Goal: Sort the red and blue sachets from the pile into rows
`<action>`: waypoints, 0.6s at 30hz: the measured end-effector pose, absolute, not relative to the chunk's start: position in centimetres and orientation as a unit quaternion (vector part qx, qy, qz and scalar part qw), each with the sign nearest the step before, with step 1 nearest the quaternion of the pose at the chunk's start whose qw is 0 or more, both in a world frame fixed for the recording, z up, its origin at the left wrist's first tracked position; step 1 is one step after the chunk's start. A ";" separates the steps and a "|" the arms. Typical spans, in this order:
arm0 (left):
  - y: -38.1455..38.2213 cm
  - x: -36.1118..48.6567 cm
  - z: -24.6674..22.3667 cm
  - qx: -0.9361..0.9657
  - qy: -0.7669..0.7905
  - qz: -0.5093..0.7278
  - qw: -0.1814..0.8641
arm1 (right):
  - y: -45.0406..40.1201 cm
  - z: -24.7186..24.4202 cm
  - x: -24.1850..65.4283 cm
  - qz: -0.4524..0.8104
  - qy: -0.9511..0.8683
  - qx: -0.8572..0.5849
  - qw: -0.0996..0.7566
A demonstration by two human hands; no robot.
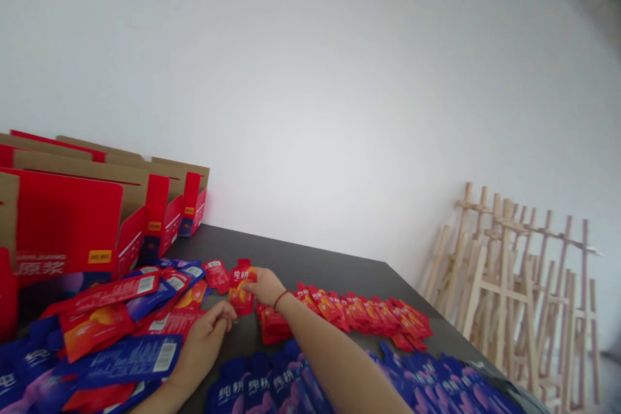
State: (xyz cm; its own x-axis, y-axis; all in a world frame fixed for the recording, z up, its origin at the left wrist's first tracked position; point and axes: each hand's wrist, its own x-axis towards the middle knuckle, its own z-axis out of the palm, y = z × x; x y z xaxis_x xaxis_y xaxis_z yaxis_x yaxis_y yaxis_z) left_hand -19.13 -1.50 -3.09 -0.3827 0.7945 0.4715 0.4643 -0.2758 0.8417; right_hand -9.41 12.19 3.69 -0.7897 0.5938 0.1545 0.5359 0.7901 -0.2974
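My right hand (266,286), with a thin red band at the wrist, grips a red pouch (239,303) by its right edge. The pouch is upright, its printed front towards me. Beside it on the left, my left hand (212,325) has its fingers curled in near the thumb; whether anything is in them I cannot make out. A jumbled heap of red and blue pouches (109,330) lies left of that hand. Under and past my right forearm runs a row of overlapping red pouches (359,312). Nearer to me is a row of blue pouches (272,388), partly covered by the forearm.
Several open red cardboard boxes (72,213) stand at the left along the white wall (310,110). The dark table (291,255) ends at a right edge. Wooden easel-like frames (509,291) lean against the wall beyond it. Black plastic (502,381) lies at the near right.
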 end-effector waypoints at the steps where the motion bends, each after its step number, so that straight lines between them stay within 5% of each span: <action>1: -1.4 -19.2 -3.0 0.541 0.584 0.591 0.134 | 12.6 3.8 -9.0 0.133 -0.930 -0.320 0.121; 12: -1.2 -18.2 -5.5 0.665 0.600 0.439 0.068 | 13.5 2.5 -7.9 0.141 -0.904 -0.400 0.057; 18: -1.4 -18.0 -5.0 0.690 0.593 0.396 0.120 | 13.0 3.0 -8.4 0.079 -0.897 -0.436 -0.008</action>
State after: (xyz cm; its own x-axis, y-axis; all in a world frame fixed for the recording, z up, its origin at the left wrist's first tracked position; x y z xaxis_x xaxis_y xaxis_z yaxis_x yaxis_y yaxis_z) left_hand -18.03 -1.43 -5.01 -0.0178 0.9144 0.4044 0.7247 -0.2669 0.6352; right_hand -8.36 13.03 3.01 -0.6202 0.7801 -0.0821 0.7825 0.6080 -0.1343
